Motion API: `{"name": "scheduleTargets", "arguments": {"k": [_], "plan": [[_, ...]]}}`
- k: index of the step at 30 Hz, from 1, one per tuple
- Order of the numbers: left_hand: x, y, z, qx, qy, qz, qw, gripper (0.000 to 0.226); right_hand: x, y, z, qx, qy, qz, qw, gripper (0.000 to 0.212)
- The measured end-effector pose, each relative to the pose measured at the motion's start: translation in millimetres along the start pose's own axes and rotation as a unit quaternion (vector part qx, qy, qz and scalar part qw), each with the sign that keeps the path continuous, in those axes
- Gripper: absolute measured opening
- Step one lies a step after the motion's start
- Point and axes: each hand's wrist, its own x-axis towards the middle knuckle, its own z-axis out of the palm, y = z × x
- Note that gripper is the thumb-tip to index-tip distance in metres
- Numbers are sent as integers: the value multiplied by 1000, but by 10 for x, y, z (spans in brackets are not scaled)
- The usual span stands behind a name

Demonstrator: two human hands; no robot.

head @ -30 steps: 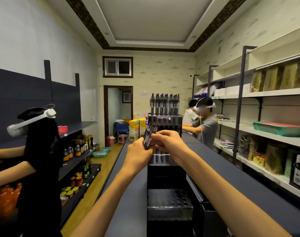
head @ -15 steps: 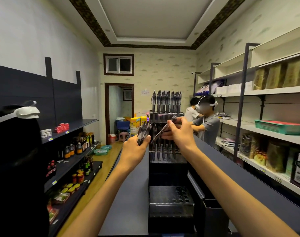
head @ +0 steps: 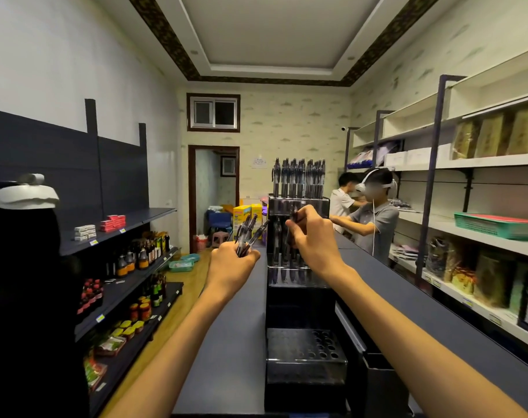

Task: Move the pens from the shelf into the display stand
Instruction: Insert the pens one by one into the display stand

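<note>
Pens [head: 248,236] stand fanned in the left hand [head: 231,267], gripped at their lower ends; light, stiff, smooth barrels. The right hand [head: 312,236] pinches one pen [head: 293,217] by mid-barrel at the display stand [head: 299,203], middle tier.

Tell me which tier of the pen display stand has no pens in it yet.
The lowest, nearest tier of the display stand: its round holes are bare. The top tier holds a row of upright pens, and the middle tier holds several too.
</note>
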Motion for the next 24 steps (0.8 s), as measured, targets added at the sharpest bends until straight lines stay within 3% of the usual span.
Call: {"name": "scheduleTargets", "arguments": {"k": [12,19,24], "plan": [[-32,61,11,-3,17,12,1000,38,80,-52,12,-148,-6,31,988,32],[-42,86,6,-2,17,17,1000,39,77,-20,-10,-159,-132,82,975,32],[-50,108,10,-1,-4,13,1000,33,-11,-4,7,-165,-137,83,973,31]]}}
